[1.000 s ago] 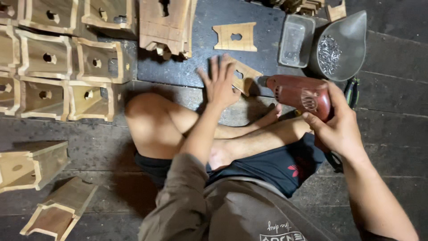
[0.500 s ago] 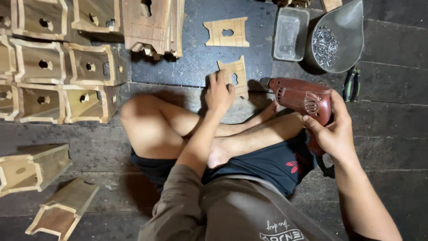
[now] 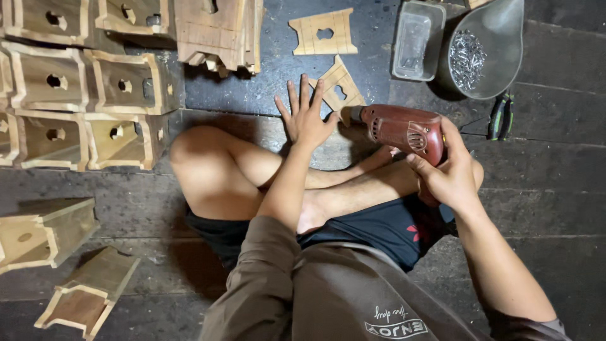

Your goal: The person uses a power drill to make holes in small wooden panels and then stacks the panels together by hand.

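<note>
Left hand spread flat beside small notched wooden plate, just right; right hand grasping red electric drill, nose leftward at plate

left hand flat beside wooden panel | right hand grips red drill

My head view is dim and evenly lit from above, with soft shadows pooling beside the pale open-sided wooden boxes. I see sharp focus at centre, mild stretching toward the edges, and faint sheen on the grey metal scoop of nails.
</note>
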